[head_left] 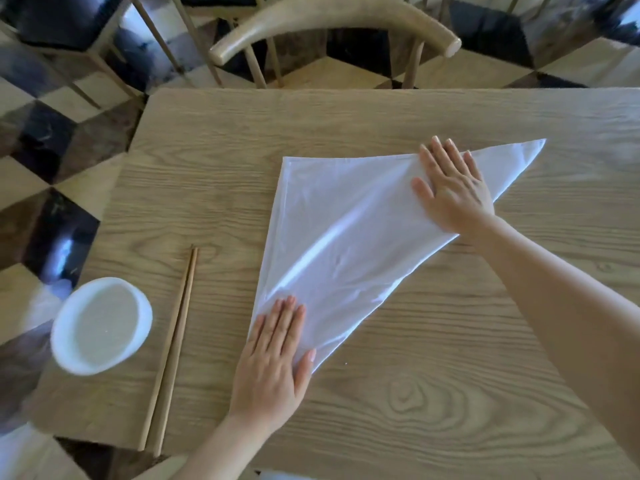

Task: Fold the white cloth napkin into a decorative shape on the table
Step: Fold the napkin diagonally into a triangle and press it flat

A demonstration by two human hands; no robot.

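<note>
The white cloth napkin (pixel 346 244) lies flat on the wooden table (pixel 433 358), folded into a triangle with one point far right, one at the back left and one near me. My left hand (pixel 273 362) rests flat, fingers spread, on the near corner. Flat on the far right part lies my right hand (pixel 453 188), palm down, near the long folded edge. Neither hand grips the cloth.
A pair of wooden chopsticks (pixel 171 348) lies left of the napkin. A white bowl (pixel 100 323) sits at the table's left edge. A wooden chair (pixel 332 26) stands behind the far edge, over a checkered floor.
</note>
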